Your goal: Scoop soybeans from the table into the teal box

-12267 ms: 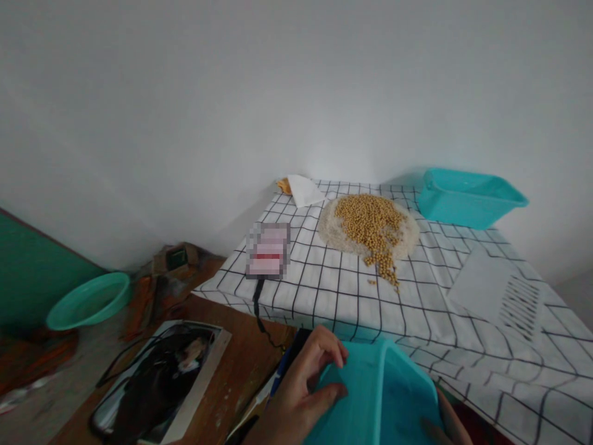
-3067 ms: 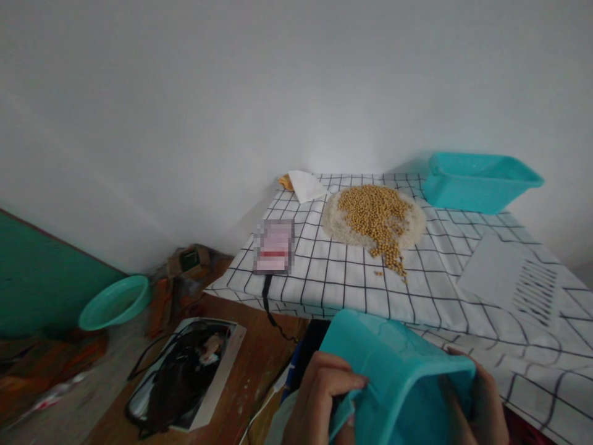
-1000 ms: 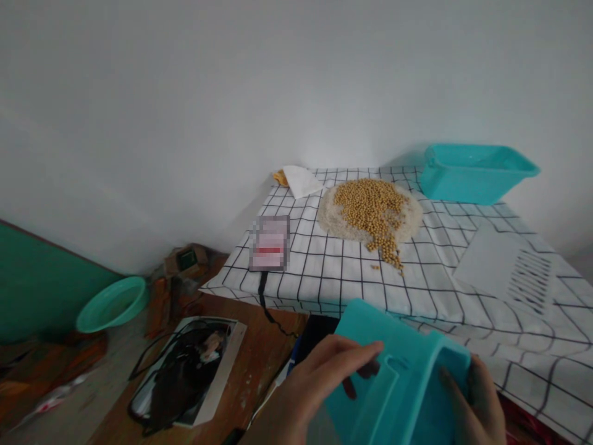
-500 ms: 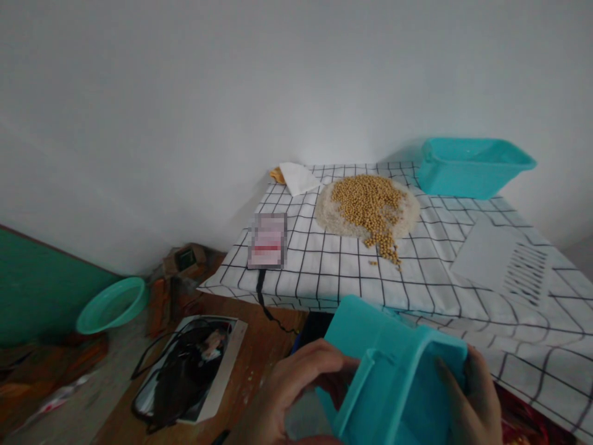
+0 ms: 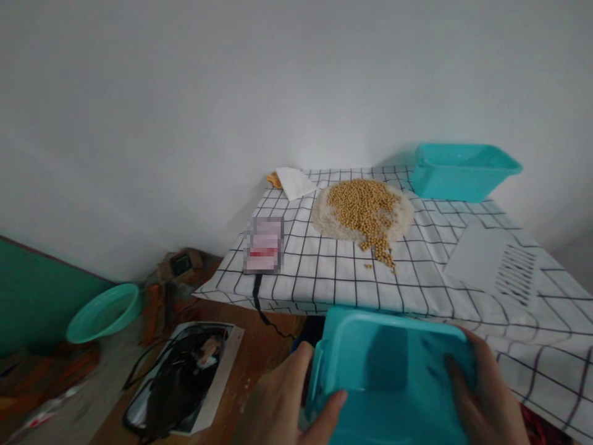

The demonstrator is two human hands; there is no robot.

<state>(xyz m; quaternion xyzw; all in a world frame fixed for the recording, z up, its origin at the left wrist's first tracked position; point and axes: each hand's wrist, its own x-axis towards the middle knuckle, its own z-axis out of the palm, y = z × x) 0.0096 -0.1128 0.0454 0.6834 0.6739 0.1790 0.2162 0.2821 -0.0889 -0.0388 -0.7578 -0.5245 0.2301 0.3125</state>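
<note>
A turquoise plastic bin [image 5: 370, 358] is held low in front of me, just off the table's near edge, its open side turned up toward me. My left hand [image 5: 301, 395] grips its left side, thumb over the rim. On the right side my right hand [image 5: 486, 395] clasps the wall, with fingers reaching inside. Beyond the bin, a heap of yellow soybeans [image 5: 364, 207] lies over a bed of pale rice-like grains [image 5: 327, 216] on a checked tablecloth [image 5: 315, 266]. Some beans trail toward me.
Another turquoise bin [image 5: 467, 176] stands at the back right, near a white slotted sheet [image 5: 491, 262]. A blurred pink-and-white pack [image 5: 264, 245] and a white cloth [image 5: 294, 183] lie leftward. A black bag [image 5: 173, 389] and green basin [image 5: 104, 313] are lower left.
The bin in my hands has turned so its opening faces me more squarely. My left hand has shifted its hold to the left rim. The view has moved slightly.
</note>
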